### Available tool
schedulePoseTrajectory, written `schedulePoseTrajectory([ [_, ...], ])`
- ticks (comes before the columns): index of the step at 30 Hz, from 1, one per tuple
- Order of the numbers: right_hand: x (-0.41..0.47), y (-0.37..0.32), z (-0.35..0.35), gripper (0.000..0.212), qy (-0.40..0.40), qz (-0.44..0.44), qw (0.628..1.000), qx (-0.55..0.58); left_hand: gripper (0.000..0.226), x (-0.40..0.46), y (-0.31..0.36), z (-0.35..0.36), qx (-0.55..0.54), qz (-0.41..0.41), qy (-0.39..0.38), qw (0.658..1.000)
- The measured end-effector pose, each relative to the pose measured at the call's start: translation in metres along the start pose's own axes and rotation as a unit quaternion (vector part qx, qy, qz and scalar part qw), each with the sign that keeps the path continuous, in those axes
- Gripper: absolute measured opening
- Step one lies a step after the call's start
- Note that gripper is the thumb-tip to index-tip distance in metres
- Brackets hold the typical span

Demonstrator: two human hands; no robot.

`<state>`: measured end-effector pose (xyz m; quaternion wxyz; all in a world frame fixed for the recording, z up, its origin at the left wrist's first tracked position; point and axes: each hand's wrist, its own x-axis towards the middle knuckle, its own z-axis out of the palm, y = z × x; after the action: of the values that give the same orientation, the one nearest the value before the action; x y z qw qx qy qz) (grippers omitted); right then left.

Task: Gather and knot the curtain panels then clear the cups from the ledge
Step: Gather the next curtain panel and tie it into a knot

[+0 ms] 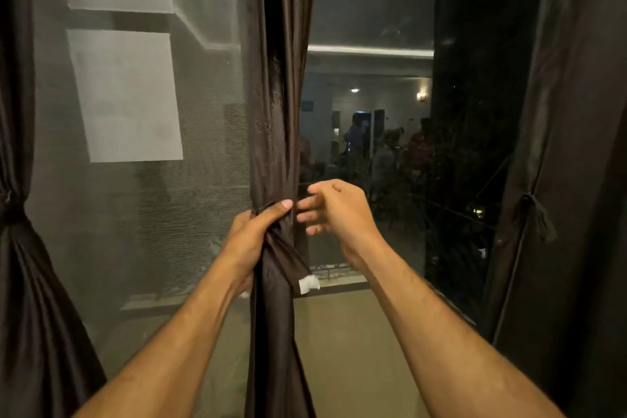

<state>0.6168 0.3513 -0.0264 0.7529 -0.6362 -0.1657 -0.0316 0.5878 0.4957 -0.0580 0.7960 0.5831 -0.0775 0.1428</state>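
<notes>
A dark brown curtain panel hangs gathered into a narrow bunch down the middle of the window. My left hand grips the bunch at waist height, thumb across the front, and holds a brown tie strap with a white tag at its end against it. My right hand hovers just right of the bunch with fingers loosely spread toward the fabric, holding nothing. Another panel at the far left is cinched by a tie. A third panel at the right edge hangs tied with a tassel. No cups are in view.
A mesh window screen fills the left pane, with pale rectangles behind it. The right pane of glass reflects a lit room with people. A tan ledge runs below the window.
</notes>
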Motion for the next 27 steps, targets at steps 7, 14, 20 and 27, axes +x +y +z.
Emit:
schedulePoseTrajectory([
  [7,-0.002,0.015,-0.013,0.021,-0.109,0.028,0.987,-0.112,0.026,0.004,0.004,-0.006,0.018,-0.023,-0.018,0.999],
  [14,-0.016,0.027,-0.008,0.016,0.025,-0.070,0.989,-0.126,0.027,0.005,0.004,-0.006,0.143,0.029,0.013,0.989],
  [20,-0.040,0.049,0.002,0.009,0.020,-0.050,0.998,-0.028,0.034,-0.003,0.003,-0.018,0.289,0.117,0.112,0.943],
  [27,-0.047,0.074,0.018,0.017,0.039,-0.134,0.988,-0.063,0.019,-0.037,-0.007,-0.014,-0.010,0.023,0.176,0.984],
])
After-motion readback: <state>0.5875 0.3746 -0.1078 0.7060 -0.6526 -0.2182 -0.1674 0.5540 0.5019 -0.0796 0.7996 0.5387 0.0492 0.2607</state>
